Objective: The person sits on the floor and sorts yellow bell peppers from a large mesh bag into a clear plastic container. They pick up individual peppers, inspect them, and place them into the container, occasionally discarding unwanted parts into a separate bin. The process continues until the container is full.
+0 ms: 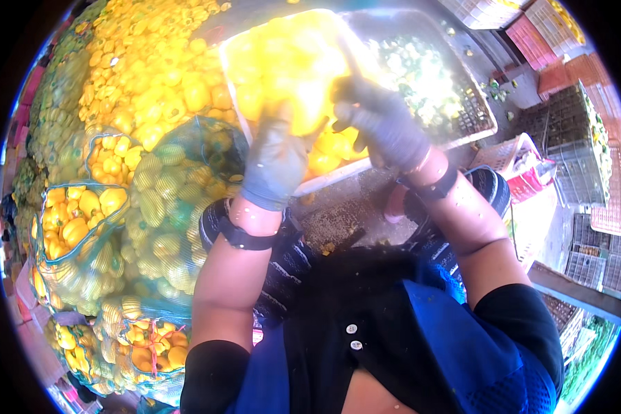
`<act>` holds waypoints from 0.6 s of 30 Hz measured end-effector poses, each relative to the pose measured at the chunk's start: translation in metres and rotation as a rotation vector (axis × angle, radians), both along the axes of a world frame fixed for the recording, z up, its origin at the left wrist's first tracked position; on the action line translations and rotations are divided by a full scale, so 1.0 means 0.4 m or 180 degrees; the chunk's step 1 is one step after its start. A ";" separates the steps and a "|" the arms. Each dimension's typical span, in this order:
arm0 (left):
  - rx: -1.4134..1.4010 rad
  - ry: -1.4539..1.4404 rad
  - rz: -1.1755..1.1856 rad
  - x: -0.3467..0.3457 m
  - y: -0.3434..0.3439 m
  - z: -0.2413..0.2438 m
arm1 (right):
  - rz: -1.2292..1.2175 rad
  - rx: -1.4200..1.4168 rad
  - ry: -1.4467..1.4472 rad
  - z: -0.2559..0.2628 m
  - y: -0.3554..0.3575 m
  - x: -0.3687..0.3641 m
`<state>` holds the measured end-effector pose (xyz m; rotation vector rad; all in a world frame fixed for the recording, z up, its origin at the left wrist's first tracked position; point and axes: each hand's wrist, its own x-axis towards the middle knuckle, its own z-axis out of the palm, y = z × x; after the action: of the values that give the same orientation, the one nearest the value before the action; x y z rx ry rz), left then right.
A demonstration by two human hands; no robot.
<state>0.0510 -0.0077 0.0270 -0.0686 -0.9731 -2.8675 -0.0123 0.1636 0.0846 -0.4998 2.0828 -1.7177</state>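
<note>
In front of me stands a pale plastic crate (pixel 336 177) filled with yellow bell peppers (pixel 325 158), much of it washed out by glare. My left hand (pixel 277 155), in a grey work glove, is over the crate's near left part. My right hand (pixel 385 121), gloved too, hovers over the right side with its fingers bent. A dark blurred streak (pixel 350 54) reaches up from it; whether this is a tool or a finger is unclear. Glare and blur hide what either hand may grip. To the right sits a crate (pixel 484 135) of green-and-white trimmings (pixel 419 72).
A large heap of yellow peppers (pixel 150 67) spreads at the upper left. Mesh sacks of peppers (pixel 165 227) crowd my left side, some open at the top (pixel 80 217). A pink basket (pixel 502 155) and stacked crates (pixel 577 150) stand on the right.
</note>
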 end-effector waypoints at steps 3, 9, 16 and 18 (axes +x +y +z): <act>-0.1514 0.0590 -0.0114 0.011 0.038 0.003 | 0.0132 0.0076 -0.0365 0.041 0.052 0.032; -0.1086 -0.0010 0.0257 0.080 0.144 0.076 | 0.0228 0.0885 0.1889 0.031 0.133 0.076; -0.0834 0.0118 0.0484 0.141 0.166 0.043 | 0.0106 0.1625 0.1634 0.052 0.184 0.218; -0.1249 0.0104 0.0547 0.138 0.177 0.004 | 0.0218 0.1688 0.2092 0.011 0.186 0.230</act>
<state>0.1063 0.0630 0.0287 -0.0608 -1.4430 -2.4777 0.0798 0.2380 0.0890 -1.0388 2.7894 -0.9508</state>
